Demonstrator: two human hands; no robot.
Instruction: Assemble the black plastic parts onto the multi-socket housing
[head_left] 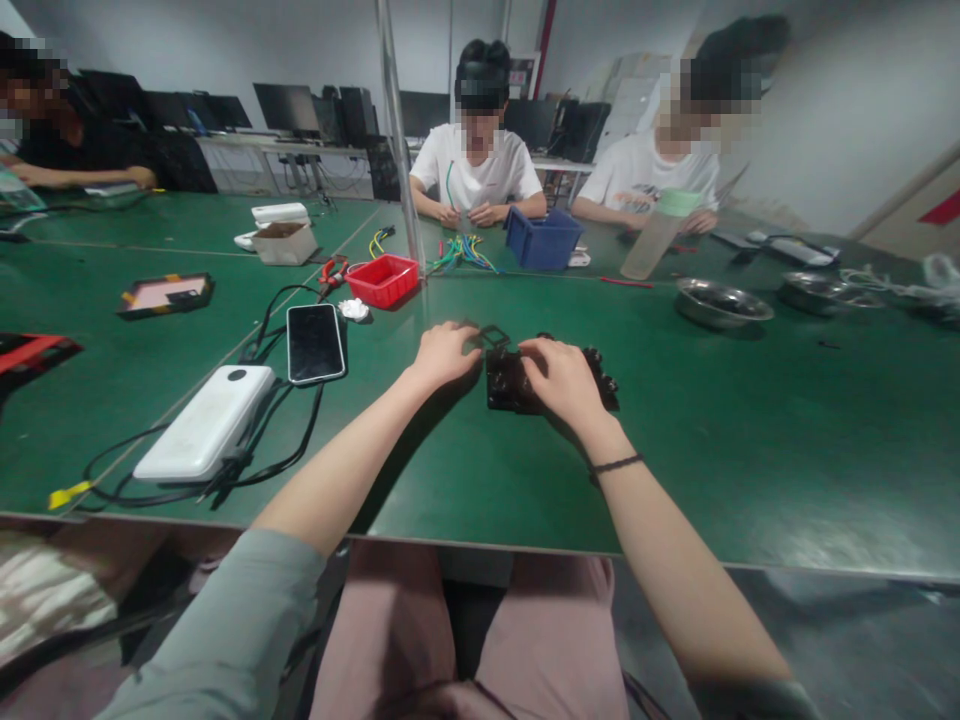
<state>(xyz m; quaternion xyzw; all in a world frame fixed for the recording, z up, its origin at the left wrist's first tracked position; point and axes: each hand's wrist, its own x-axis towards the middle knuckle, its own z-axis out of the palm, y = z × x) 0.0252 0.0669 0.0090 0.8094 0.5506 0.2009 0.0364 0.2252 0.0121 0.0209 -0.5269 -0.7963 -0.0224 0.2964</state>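
Note:
My left hand [448,352] is low over the green table, its fingers stretched out and slightly apart. Just beyond its fingertips lies a small black square frame [495,336]; whether they touch it is hard to see. My right hand [564,378], with a dark band at the wrist, is bent over a cluster of small black parts [507,385]. Its thumb and fingers curl around some of the black parts, whose exact kind is too dark to tell. More black pieces stick out to the right of this hand.
On the left are a white power bank [206,425], a phone [315,345] and black cables. Farther back stand a red bin [384,282], a blue bin [544,240], coloured wires [466,252] and a metal pole [401,140]. Metal bowls [724,303] sit right. Several people sit across the table.

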